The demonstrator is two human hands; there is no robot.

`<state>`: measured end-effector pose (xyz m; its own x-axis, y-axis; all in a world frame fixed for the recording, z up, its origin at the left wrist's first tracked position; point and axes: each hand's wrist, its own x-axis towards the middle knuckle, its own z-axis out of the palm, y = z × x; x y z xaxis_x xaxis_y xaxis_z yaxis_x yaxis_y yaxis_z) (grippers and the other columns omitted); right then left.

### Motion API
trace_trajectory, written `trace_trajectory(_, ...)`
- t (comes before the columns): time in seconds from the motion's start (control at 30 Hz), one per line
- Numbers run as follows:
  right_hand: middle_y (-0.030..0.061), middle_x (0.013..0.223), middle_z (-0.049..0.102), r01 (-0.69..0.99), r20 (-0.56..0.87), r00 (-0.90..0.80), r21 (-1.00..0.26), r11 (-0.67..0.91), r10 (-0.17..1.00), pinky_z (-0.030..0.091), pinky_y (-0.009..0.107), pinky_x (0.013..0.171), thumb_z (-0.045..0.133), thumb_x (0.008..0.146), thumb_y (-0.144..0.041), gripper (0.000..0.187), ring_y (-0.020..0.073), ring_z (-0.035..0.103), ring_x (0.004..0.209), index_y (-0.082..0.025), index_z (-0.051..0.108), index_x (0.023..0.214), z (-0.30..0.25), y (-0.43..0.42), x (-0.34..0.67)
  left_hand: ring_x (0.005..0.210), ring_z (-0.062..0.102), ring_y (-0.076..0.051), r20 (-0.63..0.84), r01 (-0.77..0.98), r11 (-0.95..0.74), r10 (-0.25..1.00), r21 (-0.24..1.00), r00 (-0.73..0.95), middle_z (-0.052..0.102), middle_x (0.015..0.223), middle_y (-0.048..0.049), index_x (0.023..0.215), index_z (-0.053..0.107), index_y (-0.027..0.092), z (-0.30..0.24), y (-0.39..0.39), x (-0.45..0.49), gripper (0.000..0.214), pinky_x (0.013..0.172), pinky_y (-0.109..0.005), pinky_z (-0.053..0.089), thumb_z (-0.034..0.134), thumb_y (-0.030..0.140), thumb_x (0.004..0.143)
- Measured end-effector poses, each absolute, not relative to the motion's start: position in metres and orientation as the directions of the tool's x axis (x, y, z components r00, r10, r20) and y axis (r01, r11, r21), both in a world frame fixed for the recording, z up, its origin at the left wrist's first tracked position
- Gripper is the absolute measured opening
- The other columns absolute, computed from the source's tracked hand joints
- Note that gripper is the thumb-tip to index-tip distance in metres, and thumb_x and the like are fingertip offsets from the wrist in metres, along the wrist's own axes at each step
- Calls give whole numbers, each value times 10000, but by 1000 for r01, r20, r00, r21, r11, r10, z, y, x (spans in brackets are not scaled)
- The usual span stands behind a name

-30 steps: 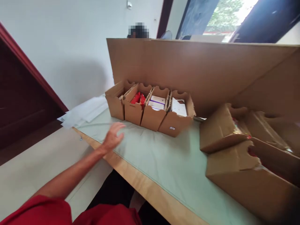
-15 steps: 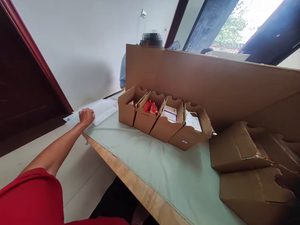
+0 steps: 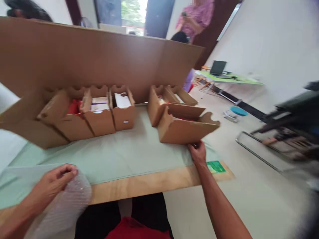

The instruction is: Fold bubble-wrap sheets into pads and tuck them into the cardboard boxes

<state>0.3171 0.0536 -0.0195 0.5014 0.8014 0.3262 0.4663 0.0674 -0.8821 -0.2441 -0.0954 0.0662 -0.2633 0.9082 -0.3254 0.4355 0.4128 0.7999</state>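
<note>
The labelled bin, an open-topped cardboard box with a small white sticker on its front, stands on the cloth-covered tabletop and holds a white item. In front of it and well to its left, the left hand has its grip closed on a clear bubble-wrap sheet, pinched between thumb and fingers; the sheet hangs down past the tabletop's wooden edge.

To the right of the labelled bin and nearer the person, the right hand touches the lower edge of a front cardboard box. Its fingers are bent at the base and partly hidden, so I cannot tell whether its grip is closed on the cardboard. Two smaller cardboard boxes, one beside the other, stand right of the labelled bin, behind the front one.

Left of the labelled bin runs a row of three more: a bin of white packs with purple edging, a bin with red packets, and an end bin whose contents are hidden. A tall cardboard panel rises behind the labelled bin.
</note>
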Motion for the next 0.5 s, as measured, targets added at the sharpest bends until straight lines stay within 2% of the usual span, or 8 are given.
trace_trajectory(0.07,82,1105,698,440,323,545,-896,64,773,594,418,857,744,773,-332,521,226,675,964,-147,583,1233,-25,47,335,648,534,-186,-376,304,424,903,853,-206,614,686,32,690,652,292,56,-66,-187,448,560,-295,420,742,703,539)
trace_trajectory(0.13,99,1141,695,414,327,560,-906,84,761,590,420,866,714,681,-330,591,239,672,1005,-154,565,1226,-31,50,340,736,597,-191,-448,102,462,884,881,-131,655,823,-7,778,661,249,52,-41,-131,501,588,-286,456,819,626,489)
trace_trajectory(0.2,128,1204,674,391,324,565,-915,99,758,584,425,876,682,650,-347,625,254,663,1063,-153,550,1229,-36,54,339,912,670,-233,-473,-99,466,879,879,-60,680,1055,-65,943,667,227,53,-26,-87,601,689,-323,529,857,566,484)
trace_trajectory(0.27,152,1258,645,368,309,574,-925,98,758,575,433,887,668,645,-363,661,272,641,1127,-153,528,1256,-39,55,338,1079,672,-287,-436,-189,427,900,884,-8,642,1246,-116,1078,654,220,53,-23,-60,667,804,-389,568,863,527,524)
trace_trajectory(0.33,165,1321,605,346,283,591,-935,80,756,561,449,910,661,653,-365,699,293,598,1208,-159,500,1301,-39,55,339,1149,656,-318,-370,-122,375,927,919,63,624,1319,-145,1134,666,210,50,-29,-48,648,892,-447,568,848,500,584)
trace_trajectory(0.4,171,1365,575,348,277,621,-936,58,733,547,469,932,652,665,-348,706,313,568,1258,-164,492,1328,-37,53,340,1179,644,-325,-274,56,269,956,961,107,636,1334,-150,1103,713,208,47,-41,-52,538,959,-469,549,812,479,649)
trace_trajectory(0.5,170,1355,602,437,370,650,-897,71,664,546,472,940,617,744,-328,610,316,594,1254,-160,541,1326,-31,32,330,1167,648,-306,-76,359,64,997,931,20,664,1317,-120,1007,759,235,44,-62,-79,338,974,-450,543,717,453,752)
